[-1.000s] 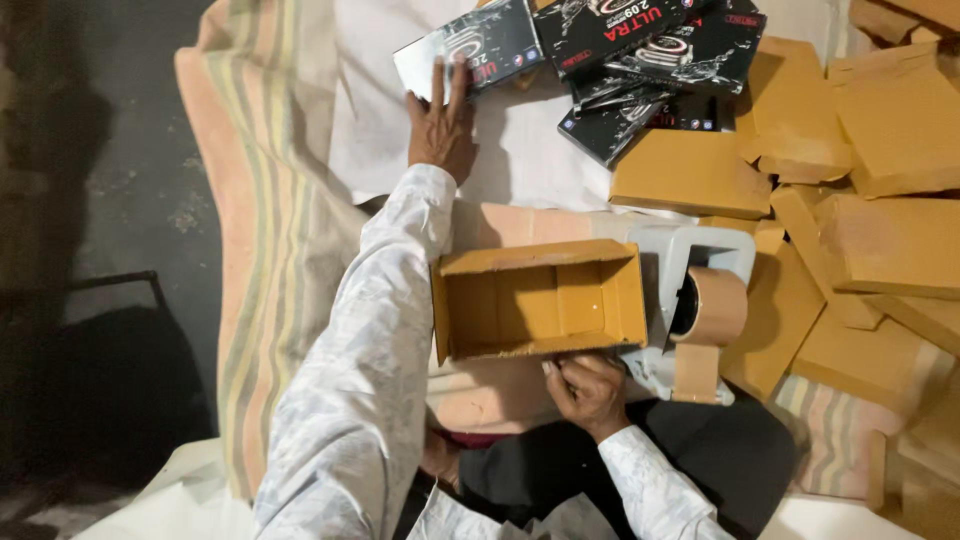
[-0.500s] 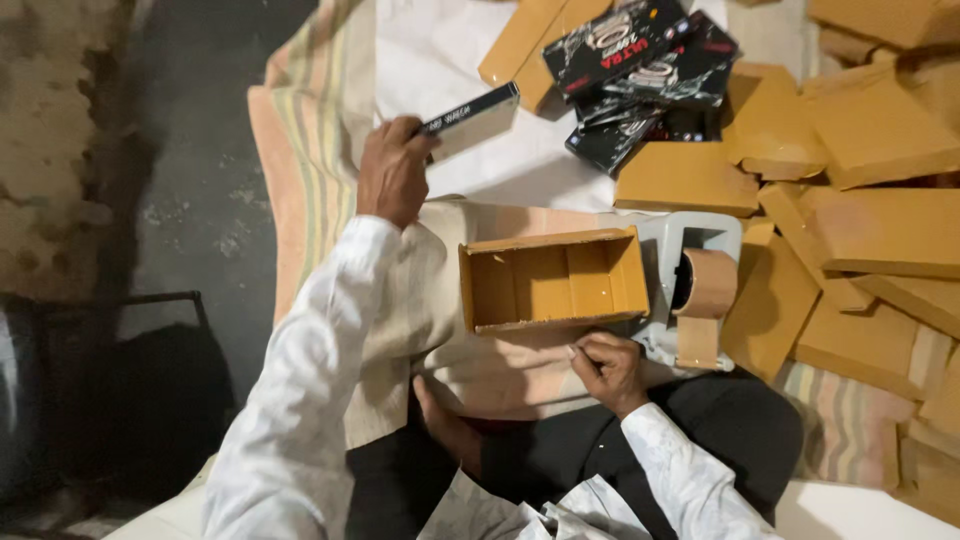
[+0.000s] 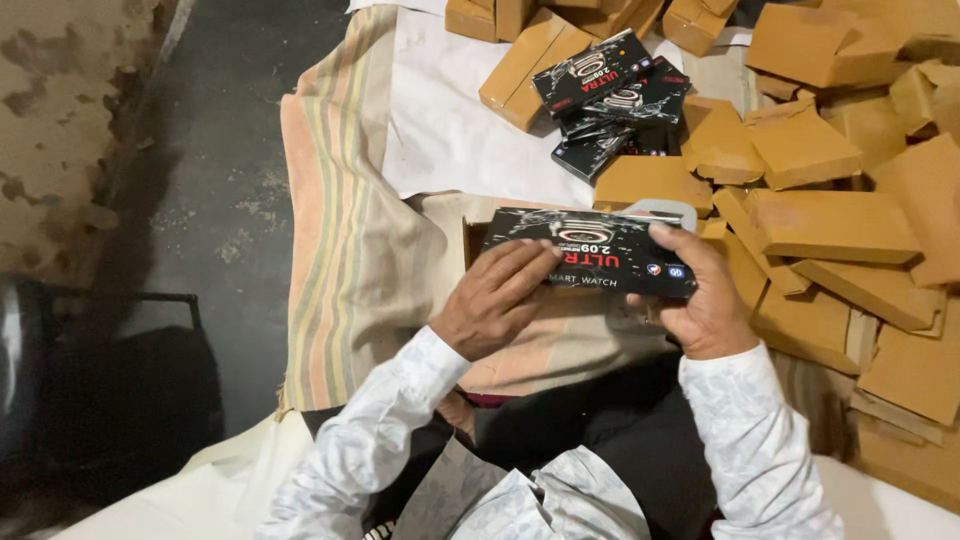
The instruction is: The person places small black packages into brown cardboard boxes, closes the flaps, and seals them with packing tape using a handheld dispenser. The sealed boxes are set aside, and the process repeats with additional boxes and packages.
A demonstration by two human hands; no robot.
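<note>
- Two hands are closed on one flat black printed box (image 3: 590,254), which is held level over the lap, just above an open brown carton (image 3: 470,232) of which only a corner shows.
- The left hand (image 3: 497,297) is laid on the near left part of the box, fingers (image 3: 530,262) spread flat across its top.
- The right hand (image 3: 706,298) is clamped on the right end, with the thumb on the upper face.
- More black printed boxes (image 3: 612,88) are piled farther off, well apart from the hands, on a white sheet (image 3: 450,130).
- Many plain brown cartons (image 3: 830,225) are heaped to the right and behind.
- A striped cloth (image 3: 340,230) is spread over the dark floor (image 3: 220,170) at the left.
</note>
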